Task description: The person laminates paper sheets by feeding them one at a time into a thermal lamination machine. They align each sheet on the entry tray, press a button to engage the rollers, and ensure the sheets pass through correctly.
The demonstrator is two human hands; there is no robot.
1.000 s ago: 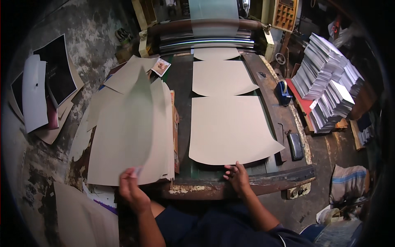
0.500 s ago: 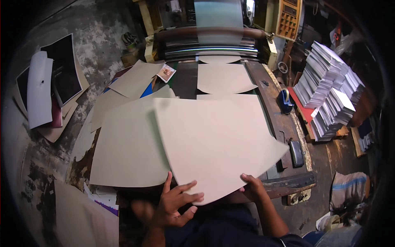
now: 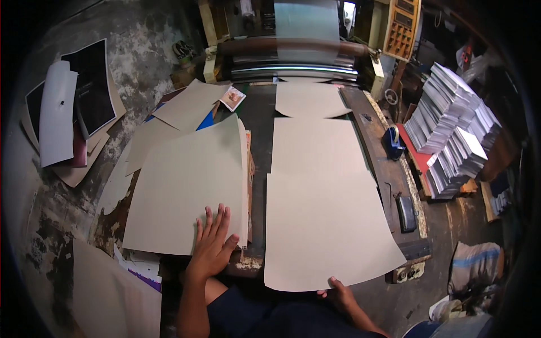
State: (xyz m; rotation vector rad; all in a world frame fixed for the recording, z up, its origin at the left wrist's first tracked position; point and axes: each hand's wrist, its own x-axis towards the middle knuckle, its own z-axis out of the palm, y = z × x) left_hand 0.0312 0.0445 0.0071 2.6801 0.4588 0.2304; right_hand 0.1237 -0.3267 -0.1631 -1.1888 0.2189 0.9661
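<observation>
My right hand (image 3: 335, 292) pinches the near edge of a large beige sheet of paper (image 3: 327, 225), thumb on top. The sheet lies along the feed table, its far end over another beige sheet (image 3: 318, 143). Beyond that, a further sheet (image 3: 313, 99) runs up to the rollers (image 3: 293, 71) of the machine. My left hand (image 3: 216, 239) rests flat, fingers spread, on the near right part of a stack of beige sheets (image 3: 174, 191). That stack's far right corner curls up.
A blue tape dispenser (image 3: 393, 141) and a dark case (image 3: 406, 214) lie on the table's right side. White paper stacks (image 3: 442, 112) stand on a red board farther right. Loose sheets (image 3: 186, 107) lie behind the stack; dark prints (image 3: 93, 90) are on the floor at left.
My left hand has let go of the sheet and moved left onto the stack. The held sheet has come down in line with the others, which have advanced toward the rollers.
</observation>
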